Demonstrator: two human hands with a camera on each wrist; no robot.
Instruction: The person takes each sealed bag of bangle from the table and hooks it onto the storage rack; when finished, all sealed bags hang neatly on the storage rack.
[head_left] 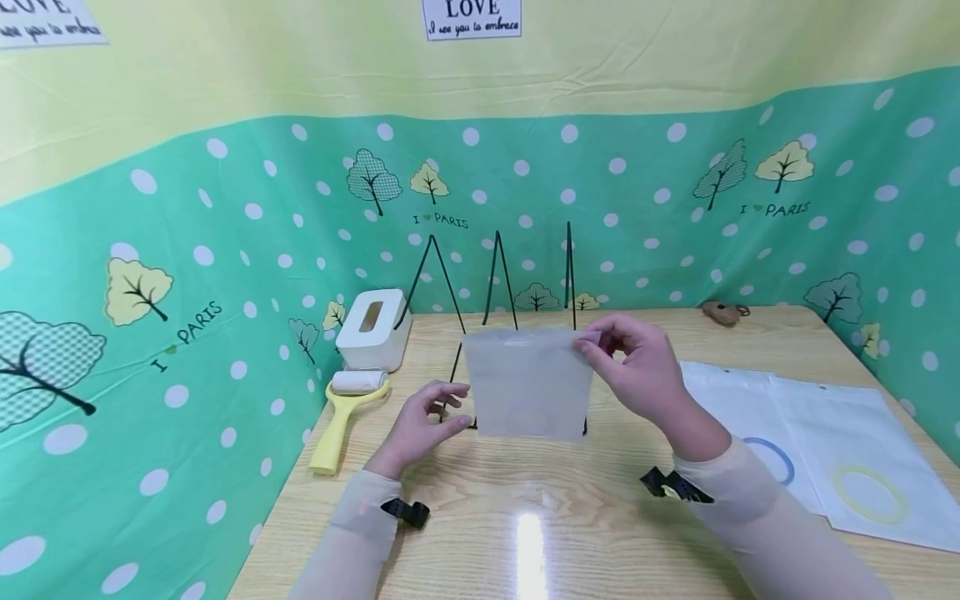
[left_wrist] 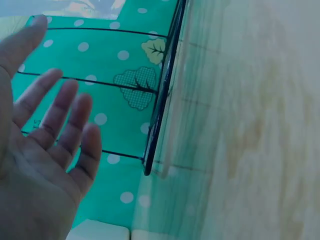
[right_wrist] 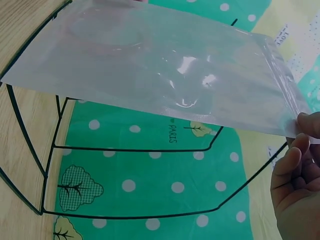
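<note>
My right hand (head_left: 637,362) pinches the top right corner of a translucent frosted zip bag (head_left: 532,383) between thumb and fingers. The bag hangs upright in front of a black wire rack (head_left: 453,283), hiding part of it. A faint pinkish ring (right_wrist: 107,30) shows through the bag in the right wrist view. Beside the bag's left edge is my left hand (head_left: 423,425), fingers loosely spread and nothing in its grasp. In the left wrist view that hand (left_wrist: 45,145) has its palm showing, near the rack's wires (left_wrist: 162,95).
Two whitish bags lie on the table at right, one with a blue ring (head_left: 780,458), the other with a yellow ring (head_left: 870,493). A white tissue box (head_left: 386,346) and a yellow-handled lint roller (head_left: 337,429) sit at left. Far right lies a small brown object (head_left: 722,313).
</note>
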